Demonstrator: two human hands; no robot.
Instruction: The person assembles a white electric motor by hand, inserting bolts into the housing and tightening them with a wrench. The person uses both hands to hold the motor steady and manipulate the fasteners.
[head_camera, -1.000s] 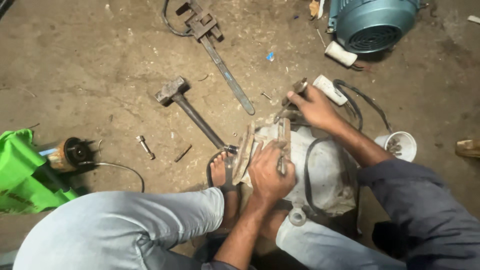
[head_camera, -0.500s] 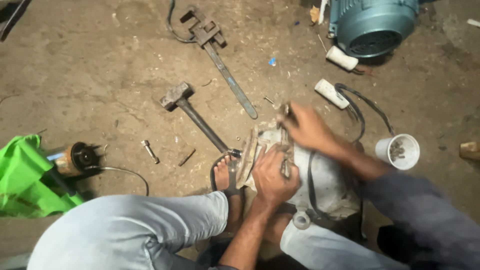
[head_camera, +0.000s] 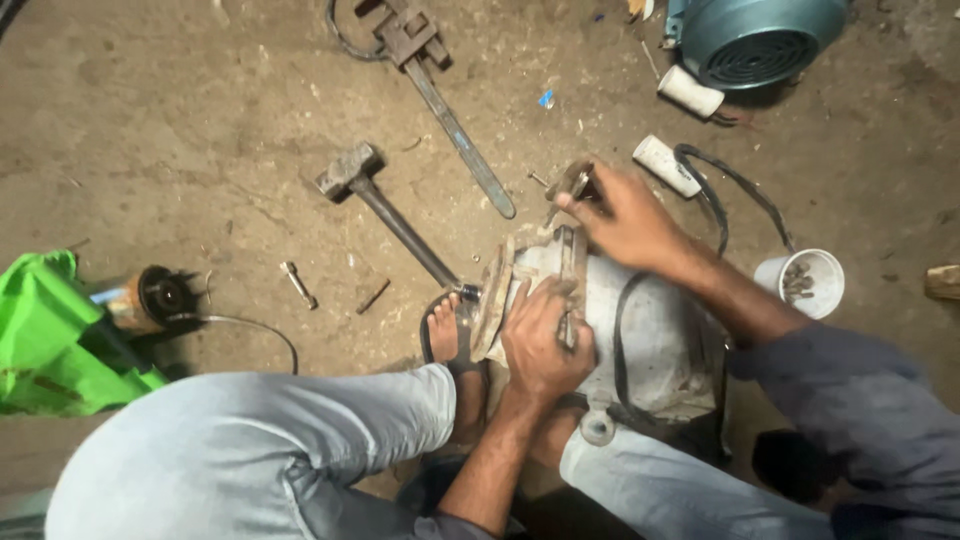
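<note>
Left hand (head_camera: 540, 340) clamped down on the grey motor housing (head_camera: 650, 340), steadying it; right hand (head_camera: 625, 215) gripped a small metal fitting (head_camera: 572, 182) at its end.

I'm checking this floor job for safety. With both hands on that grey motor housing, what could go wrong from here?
1. The sandalled foot sits right against the grey motor housing; if the housing shifts, toes could get pinched.
2. The left hand grips at the end plate while the right hand holds a metal tool close by; a slip might strike fingers.
3. The hammer lies beside the foot, easy to trip on.
</note>
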